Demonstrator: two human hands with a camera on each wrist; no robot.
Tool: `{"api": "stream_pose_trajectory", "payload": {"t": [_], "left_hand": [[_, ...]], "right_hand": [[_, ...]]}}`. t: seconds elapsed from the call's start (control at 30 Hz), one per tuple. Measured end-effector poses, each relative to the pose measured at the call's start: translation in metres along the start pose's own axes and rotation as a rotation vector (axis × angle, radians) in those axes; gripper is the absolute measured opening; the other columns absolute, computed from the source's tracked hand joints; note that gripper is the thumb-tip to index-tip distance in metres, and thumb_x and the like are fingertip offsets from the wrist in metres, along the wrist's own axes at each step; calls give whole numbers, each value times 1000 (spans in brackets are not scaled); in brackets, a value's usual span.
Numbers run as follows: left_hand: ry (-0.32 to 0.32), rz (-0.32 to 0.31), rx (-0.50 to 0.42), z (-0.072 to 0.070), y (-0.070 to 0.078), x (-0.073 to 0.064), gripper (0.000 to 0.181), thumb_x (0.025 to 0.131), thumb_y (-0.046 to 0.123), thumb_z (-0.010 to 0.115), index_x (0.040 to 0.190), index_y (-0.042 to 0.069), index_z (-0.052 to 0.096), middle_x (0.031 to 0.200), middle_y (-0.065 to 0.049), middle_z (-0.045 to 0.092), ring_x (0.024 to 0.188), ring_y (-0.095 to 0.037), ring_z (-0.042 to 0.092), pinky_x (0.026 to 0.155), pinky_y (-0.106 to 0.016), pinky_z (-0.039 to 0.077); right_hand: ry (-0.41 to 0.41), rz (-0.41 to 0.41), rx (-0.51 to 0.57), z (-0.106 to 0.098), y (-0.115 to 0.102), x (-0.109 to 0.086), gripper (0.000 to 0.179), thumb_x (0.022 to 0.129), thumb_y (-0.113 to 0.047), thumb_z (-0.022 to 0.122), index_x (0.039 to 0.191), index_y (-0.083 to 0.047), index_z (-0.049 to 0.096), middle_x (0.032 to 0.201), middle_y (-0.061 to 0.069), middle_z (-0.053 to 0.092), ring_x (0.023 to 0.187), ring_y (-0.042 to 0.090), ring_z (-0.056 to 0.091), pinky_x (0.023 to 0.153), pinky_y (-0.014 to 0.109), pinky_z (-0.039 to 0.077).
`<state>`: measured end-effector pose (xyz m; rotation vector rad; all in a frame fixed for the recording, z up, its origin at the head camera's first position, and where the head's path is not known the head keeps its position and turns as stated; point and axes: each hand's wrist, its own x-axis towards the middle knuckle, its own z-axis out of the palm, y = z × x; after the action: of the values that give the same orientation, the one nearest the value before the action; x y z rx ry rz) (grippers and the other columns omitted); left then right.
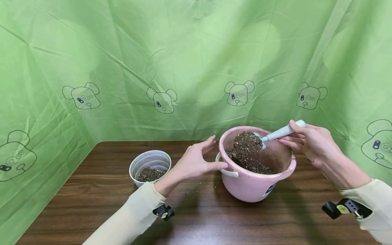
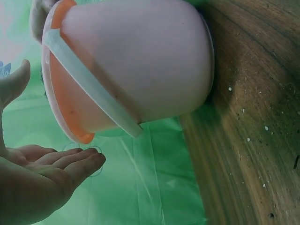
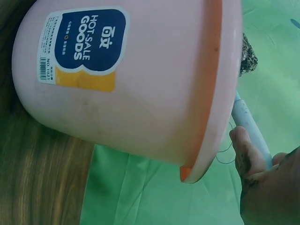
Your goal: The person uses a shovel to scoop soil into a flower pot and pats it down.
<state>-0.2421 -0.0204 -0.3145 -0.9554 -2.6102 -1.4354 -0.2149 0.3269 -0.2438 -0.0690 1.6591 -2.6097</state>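
My right hand (image 1: 315,141) grips the pale blue handle of a small garden trowel (image 1: 280,132). The trowel's blade is heaped with dark soil (image 1: 247,141) and sits over the mouth of a pink bucket (image 1: 249,187). More soil (image 1: 251,163) lies inside the bucket, piled toward its left side. Beside the bucket's left rim is my left hand (image 1: 196,160), its fingers spread and the thumb close to the white bucket handle (image 1: 228,173). In the left wrist view, the left palm (image 2: 51,173) faces the bucket and holds nothing.
A white ribbed pot (image 1: 150,154) with some soil at its bottom stands left of the bucket, partly behind my left forearm. Small crumbs lie on the wooden table (image 1: 101,190). Green cloth (image 1: 196,51) with printed bear heads hangs behind and at both sides.
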Motion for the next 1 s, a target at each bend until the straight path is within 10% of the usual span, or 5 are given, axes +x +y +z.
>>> {"api": "stream_pose_trajectory", "payload": {"t": [1.0], "left_hand": [[102,-96,65,-90,-3,-48,92,71,59,75,147,24,36,140,10,47,126,-12,45,100,-34,42]], "right_hand": [[41,55,-72,99,1,19,26,87,-16,70,103,-1,55,92,17,68,90,34,67,87,43,50]]}}
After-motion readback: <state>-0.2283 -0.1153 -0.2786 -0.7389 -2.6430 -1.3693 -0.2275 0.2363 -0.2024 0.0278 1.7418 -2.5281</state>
